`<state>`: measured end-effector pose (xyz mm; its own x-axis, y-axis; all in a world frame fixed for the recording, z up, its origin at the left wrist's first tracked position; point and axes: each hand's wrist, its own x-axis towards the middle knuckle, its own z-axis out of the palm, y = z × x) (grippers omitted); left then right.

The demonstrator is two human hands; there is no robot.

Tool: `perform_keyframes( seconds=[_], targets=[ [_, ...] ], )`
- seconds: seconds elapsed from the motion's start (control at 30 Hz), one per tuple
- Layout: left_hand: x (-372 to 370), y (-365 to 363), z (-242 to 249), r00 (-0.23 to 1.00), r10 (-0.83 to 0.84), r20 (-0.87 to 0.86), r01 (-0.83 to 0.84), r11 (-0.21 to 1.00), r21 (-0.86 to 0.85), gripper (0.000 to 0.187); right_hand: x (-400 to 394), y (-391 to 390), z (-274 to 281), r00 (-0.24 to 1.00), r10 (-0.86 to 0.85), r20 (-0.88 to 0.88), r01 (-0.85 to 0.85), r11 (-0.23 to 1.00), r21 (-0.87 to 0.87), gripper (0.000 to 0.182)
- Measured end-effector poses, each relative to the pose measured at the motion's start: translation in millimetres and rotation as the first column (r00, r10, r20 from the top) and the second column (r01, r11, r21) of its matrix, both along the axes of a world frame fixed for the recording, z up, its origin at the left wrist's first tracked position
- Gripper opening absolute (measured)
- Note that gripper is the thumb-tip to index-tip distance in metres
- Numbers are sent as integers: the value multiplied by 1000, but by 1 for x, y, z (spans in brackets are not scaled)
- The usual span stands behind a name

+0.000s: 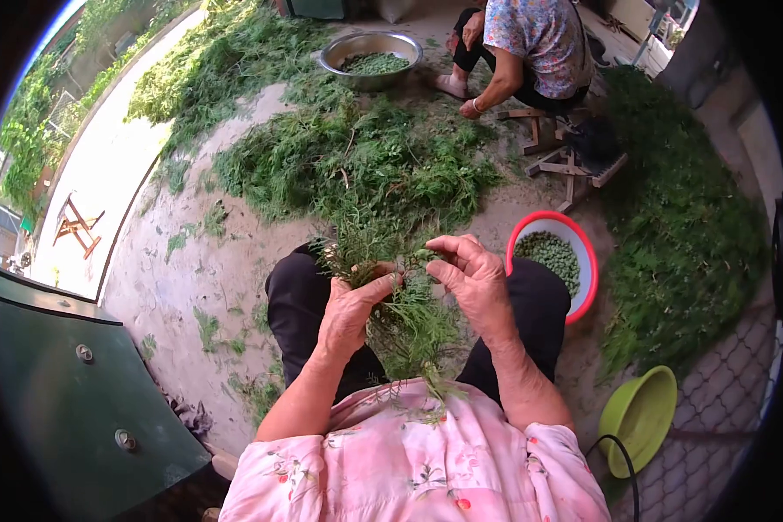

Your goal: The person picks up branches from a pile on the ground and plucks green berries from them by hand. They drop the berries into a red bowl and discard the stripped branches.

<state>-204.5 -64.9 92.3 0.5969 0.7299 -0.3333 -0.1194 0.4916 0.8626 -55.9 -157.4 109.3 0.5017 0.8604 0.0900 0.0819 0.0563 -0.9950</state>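
My left hand [357, 304] is closed round a leafy green sprig [413, 326] above my lap, its fronds spreading up past the fingers and down between my knees. Just to the right, my right hand [474, 278] pinches a small green piece at the sprig's edge, thumb and forefinger pressed together. A red-rimmed white basin [593, 270] holding small green pods or cones [548, 258] stands beside my right knee. Ahead of my hands lies a wide heap of cut green branches [365, 165] on the ground.
A co-worker [539, 52] sits on a low wooden stool at the upper right. A metal bowl [371, 83] of green pieces stands at the back. More branches [679, 226] are piled on the right, near a tilted green tub [639, 422]. A wooden stool [78, 226] stands left.
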Motion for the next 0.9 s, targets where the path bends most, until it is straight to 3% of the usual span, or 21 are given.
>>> perform_keyframes(
  seconds=[0.03,0.1,0.13,0.27,0.3,0.33,0.4,0.47,0.53,0.6,0.67,0.8,0.9],
  targets=[
    [-2,-2,6,999,-21,-29,24,996,90,23,-2,0,2,999,-20,-39,21,999,30,24],
    [-2,-3,15,999,-31,-41,35,994,101,24,-7,2,13,978,-44,-202,52,998,36,25],
    [-2,-3,17,998,-46,-53,52,992,116,24,-7,3,13,979,-36,-201,44,998,37,25],
    [-1,-5,-7,1000,4,9,-5,993,121,28,-8,4,8,992,-53,-117,66,992,107,23],
    [1,-12,24,992,-30,121,34,999,-39,28,-9,4,8,998,-55,-29,58,993,99,23],
    [1,-13,22,993,-21,120,26,999,-39,28,-9,3,7,997,-58,58,53,994,91,22],
    [0,-16,16,997,6,-78,-7,1000,-8,27,-12,1,8,998,-36,53,33,997,65,21],
    [2,-20,18,995,18,-102,-15,999,29,21,-12,-1,5,973,-26,229,3,995,98,22],
    [3,-21,18,995,29,-93,-3,964,267,15,-11,-4,10,962,-2,274,-12,999,51,22],
    [4,-24,22,996,45,-83,-27,980,199,12,-10,-5,8,886,-38,461,-15,994,109,23],
    [5,-30,25,993,115,-4,-115,991,-65,13,-11,-6,12,892,-61,449,14,994,106,24],
    [9,-37,17,993,114,18,-114,993,31,11,-8,-9,6,909,-21,416,-20,995,94,23],
    [10,-37,8,994,109,15,-109,994,3,11,-6,-9,1,948,36,316,-64,995,80,21]
  ],
)
